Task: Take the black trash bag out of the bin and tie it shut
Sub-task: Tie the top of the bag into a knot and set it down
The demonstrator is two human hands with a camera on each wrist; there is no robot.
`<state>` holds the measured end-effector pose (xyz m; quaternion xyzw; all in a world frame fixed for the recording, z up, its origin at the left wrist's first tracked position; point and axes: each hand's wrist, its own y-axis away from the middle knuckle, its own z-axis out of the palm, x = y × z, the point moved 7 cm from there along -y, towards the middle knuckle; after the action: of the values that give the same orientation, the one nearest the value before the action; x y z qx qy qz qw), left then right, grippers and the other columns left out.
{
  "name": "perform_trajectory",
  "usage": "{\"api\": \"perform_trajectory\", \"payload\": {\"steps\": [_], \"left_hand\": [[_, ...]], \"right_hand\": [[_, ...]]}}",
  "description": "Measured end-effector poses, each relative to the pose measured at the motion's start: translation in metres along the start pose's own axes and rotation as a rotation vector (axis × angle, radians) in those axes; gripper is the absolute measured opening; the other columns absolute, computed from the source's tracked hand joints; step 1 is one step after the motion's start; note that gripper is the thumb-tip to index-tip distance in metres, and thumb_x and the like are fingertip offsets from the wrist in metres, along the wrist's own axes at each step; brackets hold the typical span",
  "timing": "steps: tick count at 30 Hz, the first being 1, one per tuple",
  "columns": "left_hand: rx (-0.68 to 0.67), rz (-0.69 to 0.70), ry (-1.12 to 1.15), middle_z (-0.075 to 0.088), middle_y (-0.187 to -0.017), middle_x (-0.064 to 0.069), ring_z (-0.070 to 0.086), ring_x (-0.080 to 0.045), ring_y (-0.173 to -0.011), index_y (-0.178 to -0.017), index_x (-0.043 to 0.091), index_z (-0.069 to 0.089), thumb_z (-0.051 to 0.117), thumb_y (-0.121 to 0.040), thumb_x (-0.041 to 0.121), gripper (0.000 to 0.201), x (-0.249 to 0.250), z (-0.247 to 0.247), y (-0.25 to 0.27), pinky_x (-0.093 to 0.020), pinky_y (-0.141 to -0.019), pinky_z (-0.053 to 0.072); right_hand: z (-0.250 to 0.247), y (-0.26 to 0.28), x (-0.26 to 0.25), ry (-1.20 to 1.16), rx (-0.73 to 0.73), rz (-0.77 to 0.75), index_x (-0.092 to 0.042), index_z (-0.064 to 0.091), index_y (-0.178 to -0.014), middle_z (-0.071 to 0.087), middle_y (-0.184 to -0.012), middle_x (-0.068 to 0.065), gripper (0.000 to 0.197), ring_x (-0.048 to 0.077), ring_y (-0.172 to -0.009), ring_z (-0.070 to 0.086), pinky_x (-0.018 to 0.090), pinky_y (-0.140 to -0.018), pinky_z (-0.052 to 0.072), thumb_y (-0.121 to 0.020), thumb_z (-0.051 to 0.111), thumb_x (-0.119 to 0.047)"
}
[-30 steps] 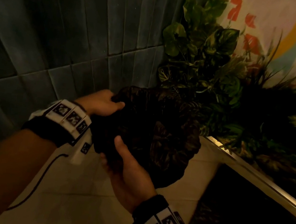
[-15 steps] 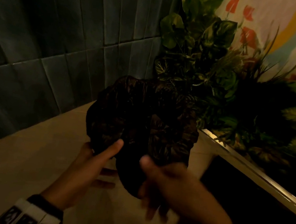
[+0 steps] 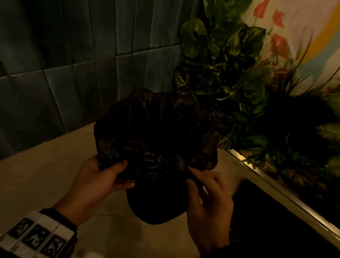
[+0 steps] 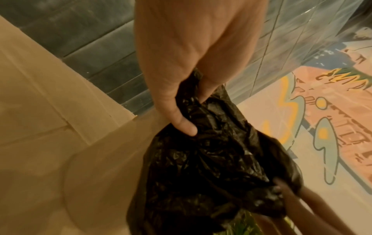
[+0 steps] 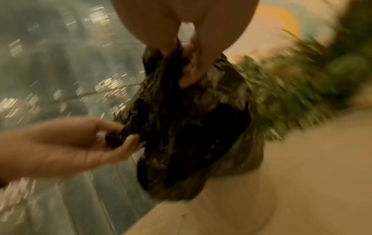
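The black trash bag (image 3: 156,140) hangs crumpled in the air above the beige floor, held up between both hands. My left hand (image 3: 114,168) pinches the bag's near left edge between thumb and fingers. In the left wrist view that hand (image 4: 193,109) has its thumb pressed onto the bunched plastic (image 4: 211,167). My right hand (image 3: 196,177) pinches the near right edge. Its wrist view is blurred, but the right hand (image 5: 181,65) grips the bag (image 5: 191,127) from above. No bin is visible in any view.
A teal tiled wall (image 3: 66,47) stands at the left and back. Leafy plants (image 3: 227,75) fill the far corner before a painted wall (image 3: 333,31). A metal-edged strip (image 3: 286,197) and a dark panel (image 3: 279,244) lie at the right. Beige floor (image 3: 24,184) spreads below.
Both hands have changed their hold: the left left the bag's far top, the right came from underneath, and each now pinches a near edge. The bag's mouth is spread wider.
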<state>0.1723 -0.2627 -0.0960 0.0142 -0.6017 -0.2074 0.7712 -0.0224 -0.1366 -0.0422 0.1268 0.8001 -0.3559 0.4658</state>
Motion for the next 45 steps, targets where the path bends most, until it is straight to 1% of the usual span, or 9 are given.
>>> {"api": "perform_trajectory", "payload": {"steps": [5,10,13,18,26,32,39,42,45], "left_hand": [[0.037,-0.006,0.051,0.069,-0.113,-0.002,0.069,-0.023,-0.098,-0.109,0.019,0.064,0.057,-0.091,0.009,0.021,-0.004,0.001,-0.002,-0.031,-0.067,0.060],[0.097,-0.048,0.073,0.069,-0.113,-0.007,0.070,-0.028,-0.095,-0.118,0.014,0.059,0.064,-0.088,0.014,0.030,-0.014,0.002,0.003,-0.039,-0.076,0.060],[0.019,-0.228,0.041,0.070,-0.111,-0.006,0.067,-0.031,-0.100,-0.116,0.022,0.062,0.061,-0.090,0.025,0.026,-0.027,0.011,0.009,-0.049,-0.083,0.056],[-0.086,-0.422,0.059,0.065,-0.112,-0.005,0.061,-0.036,-0.105,-0.111,0.025,0.062,0.057,-0.091,0.034,0.023,-0.037,0.026,0.014,-0.060,-0.092,0.047],[-0.029,-0.282,0.245,0.067,-0.111,-0.012,0.064,-0.029,-0.099,-0.102,0.009,0.064,0.046,-0.093,-0.004,0.024,-0.033,0.026,0.001,-0.038,-0.080,0.058],[-0.016,-0.301,0.226,0.072,-0.097,-0.010,0.067,-0.026,-0.086,-0.106,0.009,0.067,0.053,-0.090,0.003,0.022,-0.039,0.023,0.005,-0.038,-0.078,0.056],[-0.102,-0.299,0.216,0.071,-0.108,-0.011,0.066,-0.027,-0.097,-0.108,0.012,0.066,0.045,-0.091,-0.004,0.032,-0.038,0.027,-0.001,-0.035,-0.076,0.055],[-0.110,-0.271,0.279,0.067,-0.113,-0.015,0.062,-0.032,-0.102,-0.110,0.008,0.064,0.037,-0.090,-0.010,0.039,-0.031,0.030,-0.006,-0.040,-0.086,0.051],[-0.113,-0.237,0.296,0.066,-0.113,-0.015,0.059,-0.033,-0.106,-0.107,0.010,0.064,0.034,-0.086,-0.018,0.046,-0.027,0.033,-0.007,-0.044,-0.092,0.049]], "right_hand": [[-0.002,0.011,0.024,-0.003,0.075,0.063,-0.040,0.062,-0.085,0.058,-0.099,-0.003,0.045,0.007,-0.091,0.060,0.014,-0.075,0.053,-0.081,0.062,0.005],[0.022,0.012,0.044,-0.086,-0.093,0.330,-0.038,0.066,-0.087,0.055,-0.107,-0.002,0.026,-0.002,-0.091,0.058,0.014,-0.075,0.051,-0.089,0.061,-0.013],[0.031,0.022,0.048,-0.466,-0.006,0.703,-0.025,0.067,-0.088,0.064,-0.100,0.003,0.012,0.016,-0.093,0.063,0.032,-0.078,0.053,-0.091,0.057,-0.028],[0.080,0.051,0.061,-0.812,-0.211,1.210,-0.026,0.061,-0.117,0.069,-0.110,0.006,0.057,0.029,-0.100,0.065,0.042,-0.086,0.054,-0.082,0.046,-0.068],[0.091,0.033,0.076,-1.011,0.008,1.021,-0.001,0.060,-0.121,0.066,-0.121,0.017,0.032,0.034,-0.117,0.059,0.048,-0.102,0.046,-0.093,0.053,-0.016],[0.097,0.027,0.063,-1.289,-0.014,0.965,-0.007,0.046,-0.136,0.052,-0.137,0.022,0.045,0.040,-0.128,0.046,0.055,-0.110,0.033,-0.094,0.032,-0.001],[0.104,0.022,0.051,-1.225,-0.228,1.044,-0.009,0.052,-0.124,0.052,-0.114,0.017,0.039,0.033,-0.102,0.051,0.044,-0.088,0.045,-0.092,0.050,-0.030],[0.095,0.020,0.055,-1.067,-0.269,1.003,-0.010,0.055,-0.105,0.050,-0.089,0.011,0.018,0.024,-0.075,0.051,0.039,-0.071,0.042,-0.096,0.040,-0.015],[0.075,0.022,0.056,-0.872,-0.177,0.976,-0.003,0.061,-0.102,0.067,-0.096,0.016,0.017,0.025,-0.077,0.064,0.035,-0.065,0.055,-0.095,0.046,-0.008]]}}
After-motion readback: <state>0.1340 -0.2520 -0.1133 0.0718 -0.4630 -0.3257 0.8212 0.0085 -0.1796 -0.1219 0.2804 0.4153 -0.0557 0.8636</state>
